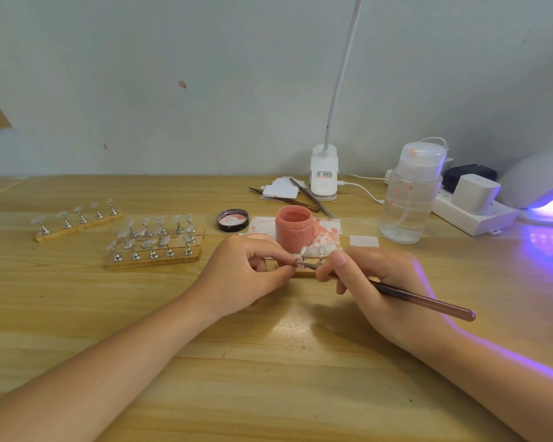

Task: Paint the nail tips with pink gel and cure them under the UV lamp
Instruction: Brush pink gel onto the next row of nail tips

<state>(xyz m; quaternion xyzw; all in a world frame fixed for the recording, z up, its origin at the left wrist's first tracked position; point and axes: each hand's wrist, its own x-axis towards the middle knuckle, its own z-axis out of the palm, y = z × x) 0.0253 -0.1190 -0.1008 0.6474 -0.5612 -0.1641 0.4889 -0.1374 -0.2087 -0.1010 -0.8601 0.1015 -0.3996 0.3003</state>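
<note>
My left hand (249, 272) pinches a small nail tip on its metal stand (297, 260) at the table's middle. My right hand (377, 282) grips a long brown brush (428, 303) whose tip touches that nail tip. Behind them stands an open jar of pink gel (293, 229), with its black lid (232, 220) lying to the left. A wooden strip with more nail stands (320, 254) lies partly hidden between my hands. The UV lamp (546, 193) glows violet at the far right.
Wooden strips of clear nail tips on stands lie at the left (154, 240) and far left (77, 220). Tweezers (312, 197), white pads, a clip lamp (324, 173), a clear pump bottle (409, 199) and a power strip (473, 212) stand behind the jar.
</note>
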